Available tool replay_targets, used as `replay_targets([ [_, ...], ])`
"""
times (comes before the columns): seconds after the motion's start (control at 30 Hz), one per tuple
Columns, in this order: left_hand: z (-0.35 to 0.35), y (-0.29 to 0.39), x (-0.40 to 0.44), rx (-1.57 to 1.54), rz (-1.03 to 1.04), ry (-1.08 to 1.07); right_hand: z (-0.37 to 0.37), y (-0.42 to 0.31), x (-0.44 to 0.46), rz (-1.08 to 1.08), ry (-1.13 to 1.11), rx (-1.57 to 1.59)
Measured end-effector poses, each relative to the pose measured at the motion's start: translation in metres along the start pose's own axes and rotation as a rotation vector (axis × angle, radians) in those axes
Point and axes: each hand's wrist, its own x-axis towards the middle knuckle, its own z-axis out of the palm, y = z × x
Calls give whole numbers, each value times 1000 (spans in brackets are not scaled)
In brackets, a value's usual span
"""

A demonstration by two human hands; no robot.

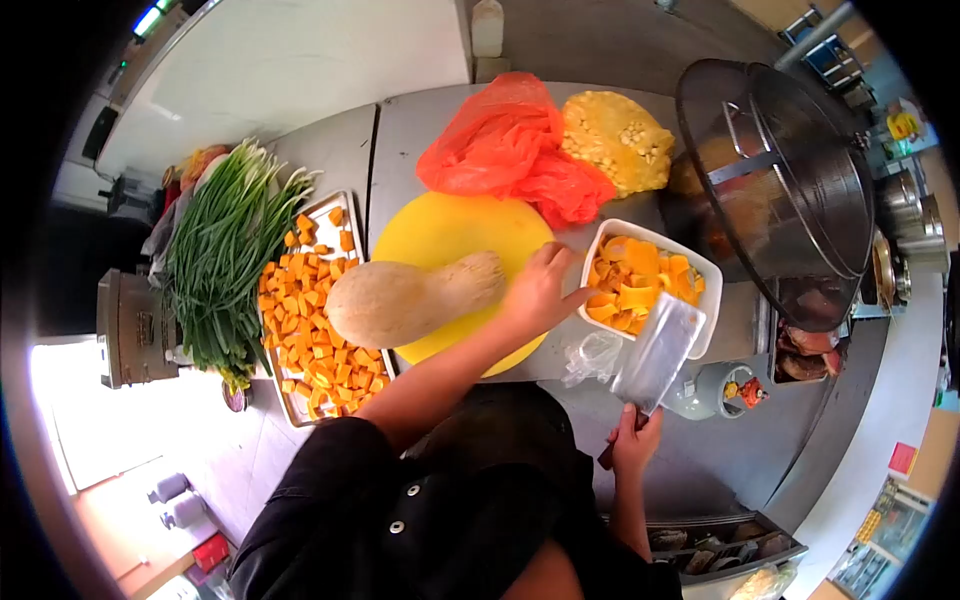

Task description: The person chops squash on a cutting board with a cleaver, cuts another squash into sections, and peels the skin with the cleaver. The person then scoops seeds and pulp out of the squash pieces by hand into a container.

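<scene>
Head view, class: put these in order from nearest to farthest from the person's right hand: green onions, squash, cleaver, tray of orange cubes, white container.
From the right hand:
1. Cleaver: gripped in that hand.
2. White container: ahead, holding orange peelings.
3. Squash: to the left, across the yellow board.
4. Tray of orange cubes: farther left.
5. Green onions: farthest left.

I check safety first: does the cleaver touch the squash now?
No, the right hand holds the cleaver near the white tub, clearly apart from the squash.
</scene>
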Motion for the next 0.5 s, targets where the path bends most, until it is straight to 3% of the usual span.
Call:
replay_targets([
  [0.07, -47, -33, -39, 426, 42, -112, 14, -13, 0, -9, -99, -165],
  [0.13, -91, -62, -71, 699, -149, -214, 41, -15, 7, -204, -269, -285],
  [0.17, -109, -75, -82, 779, -132, -268, 58, -19, 9, -298, -351, -345],
  [0.33, -119, -116, -100, 792, 90, -251, 153, -66, -8, -501, -521, -460],
  [0.5, -115, -117, -98, 789, 81, -272, 177, -73, -25, -539, -533, -561],
])
